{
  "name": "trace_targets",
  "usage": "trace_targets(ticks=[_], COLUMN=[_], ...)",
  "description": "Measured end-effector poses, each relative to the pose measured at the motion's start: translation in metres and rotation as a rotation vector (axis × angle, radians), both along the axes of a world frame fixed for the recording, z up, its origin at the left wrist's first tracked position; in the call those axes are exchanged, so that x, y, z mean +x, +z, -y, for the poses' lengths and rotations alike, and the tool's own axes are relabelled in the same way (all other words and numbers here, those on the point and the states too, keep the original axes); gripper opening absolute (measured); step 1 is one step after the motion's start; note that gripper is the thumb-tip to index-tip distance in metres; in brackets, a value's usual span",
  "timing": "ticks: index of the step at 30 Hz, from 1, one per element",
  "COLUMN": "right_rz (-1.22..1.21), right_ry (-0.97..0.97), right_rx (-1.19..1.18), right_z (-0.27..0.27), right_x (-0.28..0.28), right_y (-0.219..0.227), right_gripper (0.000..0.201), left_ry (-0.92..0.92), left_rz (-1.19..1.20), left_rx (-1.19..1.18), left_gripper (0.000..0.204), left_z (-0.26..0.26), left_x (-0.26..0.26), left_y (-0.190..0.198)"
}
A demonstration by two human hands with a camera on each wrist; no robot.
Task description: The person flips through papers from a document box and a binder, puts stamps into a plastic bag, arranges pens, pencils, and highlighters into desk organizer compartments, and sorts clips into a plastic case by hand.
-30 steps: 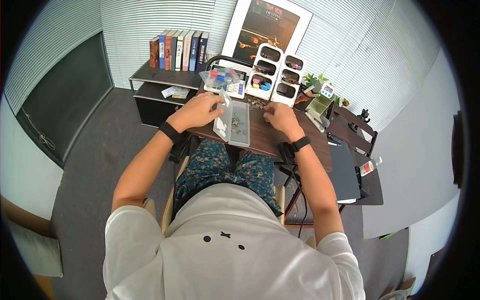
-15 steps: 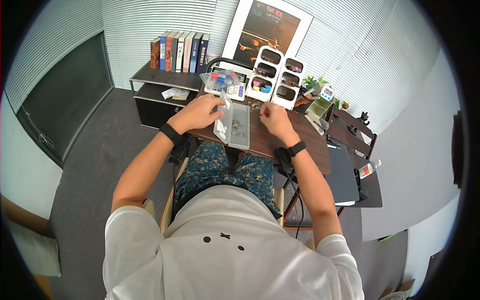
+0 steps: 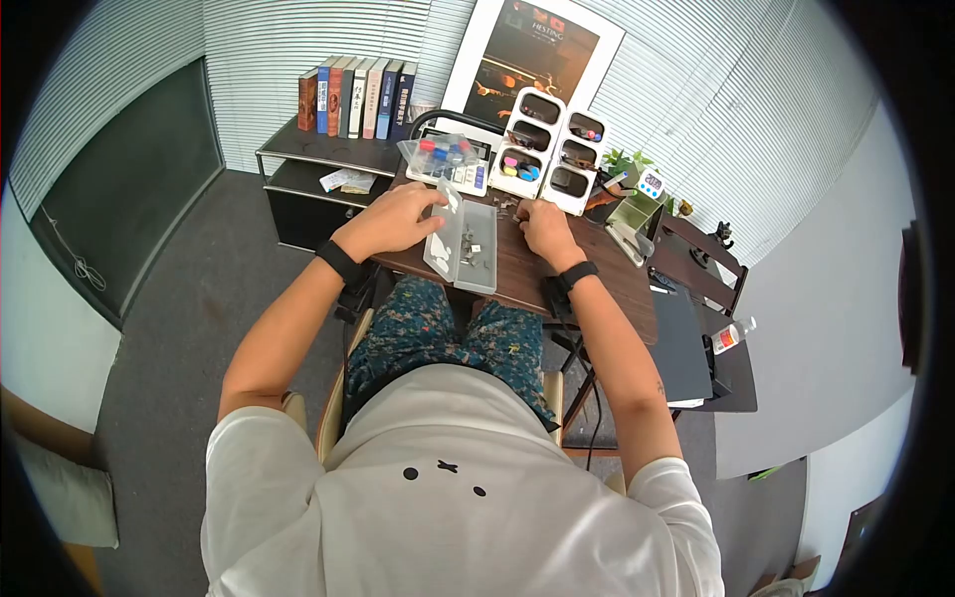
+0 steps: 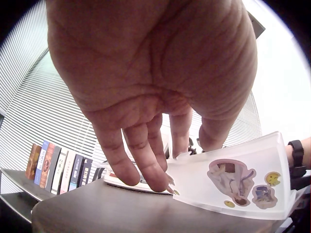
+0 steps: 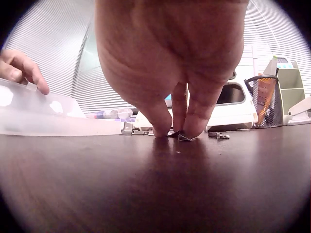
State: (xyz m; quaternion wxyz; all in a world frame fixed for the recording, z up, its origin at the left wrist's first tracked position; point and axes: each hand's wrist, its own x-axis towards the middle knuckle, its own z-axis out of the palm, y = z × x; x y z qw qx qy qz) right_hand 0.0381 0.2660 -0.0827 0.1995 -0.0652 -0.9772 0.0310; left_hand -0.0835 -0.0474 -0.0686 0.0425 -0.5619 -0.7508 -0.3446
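Note:
A translucent plastic case (image 3: pixel 484 277) lies open on the dark wooden table, with several small silvery metal pieces (image 3: pixel 471 245) inside. Its raised lid (image 4: pixel 194 182) carries stickers. My left hand (image 3: pixel 391 221) rests at the lid's upper edge, fingers loosely extended and thumb reaching over it. To the right of the case, my right hand (image 3: pixel 548 235) points down with its fingertips at the tabletop. They pinch a small metal clip (image 5: pixel 185 139), partly hidden by the fingers. Another metal clip (image 5: pixel 219 135) lies just right of the fingertips, and more pieces lie behind them.
Behind the case stand a calculator (image 3: pixel 472 180) and a clear bag of coloured items (image 3: pixel 438 151). White compartment organizers (image 3: pixel 545 171) rise behind the right hand. A mesh pen holder (image 5: pixel 265 99) and green stand (image 3: pixel 634 211) are at right. Books (image 3: pixel 358 99) stand on the left shelf.
My right hand has shifted left toward the case, then back slightly right to the loose pieces. The metal pieces inside the case look rearranged. My left hand has stayed at the lid.

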Motion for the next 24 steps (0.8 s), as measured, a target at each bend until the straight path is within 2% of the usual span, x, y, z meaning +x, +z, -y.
trace_targets(ticks=[8, 12, 14, 15, 17, 19, 21, 24], right_rz=[-0.02, -0.039, -0.064, -0.064, -0.028, -0.053, -0.162, -0.041], right_ry=[-0.075, -0.067, 0.074, 0.071, 0.191, 0.175, 0.052, 0.067], right_rx=[0.092, 0.044, -0.094, -0.095, -0.458, -0.456, -0.1, -0.038], right_z=[-0.011, -0.004, 0.023, 0.03, 0.043, 0.044, 0.024, 0.003], right_x=[-0.002, 0.003, 0.014, 0.014, 0.009, 0.004, -0.009, -0.006], right_y=[-0.01, -0.001, 0.024, 0.03, 0.041, 0.045, 0.029, 0.0], right_gripper=[0.009, 0.009, 0.014, 0.014, 0.017, 0.014, 0.009, 0.007], left_ry=[0.002, -0.004, -0.006, 0.001, 0.005, 0.012, 0.008, 0.003], left_rz=[-0.005, -0.025, -0.031, -0.025, -0.022, 0.017, 0.014, -0.011], left_rx=[-0.007, 0.015, 0.016, -0.002, -0.02, -0.032, -0.019, 0.009], left_gripper=[0.041, 0.04, 0.04, 0.04, 0.04, 0.04, 0.04, 0.04], left_z=[-0.001, 0.0, 0.0, 0.0, -0.001, 0.0, 0.001, 0.0], left_x=[-0.001, -0.001, -0.001, -0.001, 0.0, 0.001, 0.002, -0.002], left_y=[-0.001, -0.002, -0.002, -0.001, 0.002, 0.003, 0.002, -0.002])
